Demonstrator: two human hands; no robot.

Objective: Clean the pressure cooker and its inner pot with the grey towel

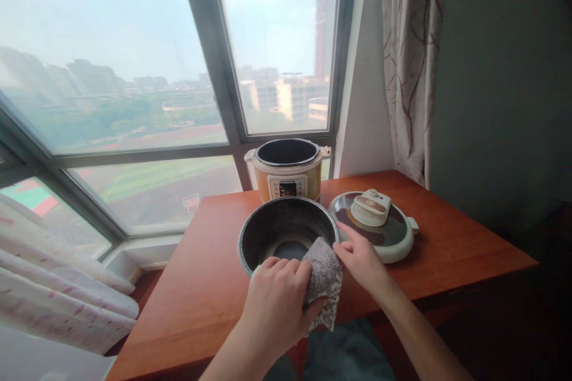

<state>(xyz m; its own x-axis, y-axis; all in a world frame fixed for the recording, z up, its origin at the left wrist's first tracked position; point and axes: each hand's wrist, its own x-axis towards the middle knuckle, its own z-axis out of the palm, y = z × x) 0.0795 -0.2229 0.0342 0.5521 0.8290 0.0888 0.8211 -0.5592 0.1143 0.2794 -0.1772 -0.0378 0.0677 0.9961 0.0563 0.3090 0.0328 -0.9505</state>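
Note:
A dark inner pot [261, 227] sits tilted toward me near the front of the table, its inside facing up. My left hand [279, 294] is closed around a grey fuzzy cloth [324, 268] at the pot's near rim. Its fingertips reach over the rim, and the patterned underside of the cloth hangs down outside. On the pot's right rim, my right hand [364, 257] grips the edge with the index finger stretched along it. Part of the pot's near side is hidden behind my left hand and the cloth.
Behind the pot stands a yellow and white electric pressure cooker body [263, 181], open at the top. Its round lid [400, 241] lies to the right, close to my right hand. The wooden table [192, 286] reaches a large window [134, 71]; curtains [411, 59] hang at both sides.

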